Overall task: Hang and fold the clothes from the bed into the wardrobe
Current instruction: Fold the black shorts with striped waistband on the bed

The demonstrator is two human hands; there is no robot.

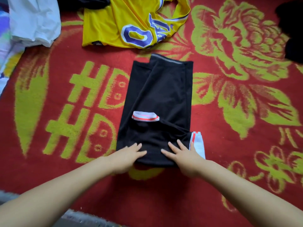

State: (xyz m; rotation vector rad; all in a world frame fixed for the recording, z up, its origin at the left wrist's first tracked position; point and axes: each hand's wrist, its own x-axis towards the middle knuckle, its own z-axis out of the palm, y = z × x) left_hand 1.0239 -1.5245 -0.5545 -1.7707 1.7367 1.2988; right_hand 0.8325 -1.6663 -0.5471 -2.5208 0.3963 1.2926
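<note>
Both hands flat on the near end of a half-folded black shirt on the bed.

Head view: the black shirt lies lengthwise on the red blanket, folded into a narrow strip, its white-and-red collar showing mid-way and a striped cuff sticking out at the near right. The left hand and right hand rest on its near edge with fingers straight and spread, holding nothing, apparently smoothing or about to lift that edge. A yellow jersey and a white garment lie beyond, well apart. Likely risks: the slick fabric could slide as the end is folded over, opening the side folds, and the loose cuff may stay poking out, leaving a lopsided bundle.
</note>
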